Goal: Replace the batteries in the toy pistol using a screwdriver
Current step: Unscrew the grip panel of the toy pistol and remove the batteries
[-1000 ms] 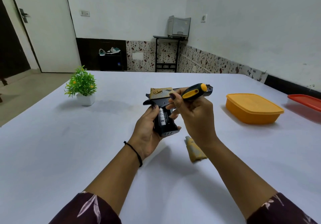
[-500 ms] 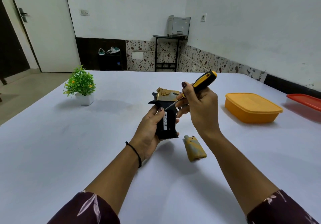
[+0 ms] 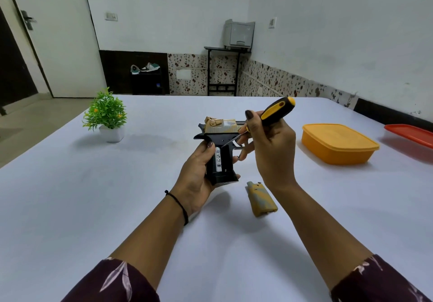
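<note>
My left hand (image 3: 195,177) holds the black and gold toy pistol (image 3: 221,151) upright by its grip, above the white table (image 3: 70,196). The grip's side is open and a white battery (image 3: 218,160) shows inside it. My right hand (image 3: 273,148) grips a yellow and black screwdriver (image 3: 276,109), handle up and to the right. Its thin metal tip points down-left and meets the top end of the battery. The gold grip cover (image 3: 261,199) lies on the table just below my right wrist.
A small green potted plant (image 3: 106,114) stands at the table's left. An orange lidded box (image 3: 337,143) sits at the right, and a red lid (image 3: 411,134) lies at the far right edge.
My right hand has swung the screwdriver from lying across the pistol to handle up, with the tip now at the battery. The pistol has turned upright in my left hand.
</note>
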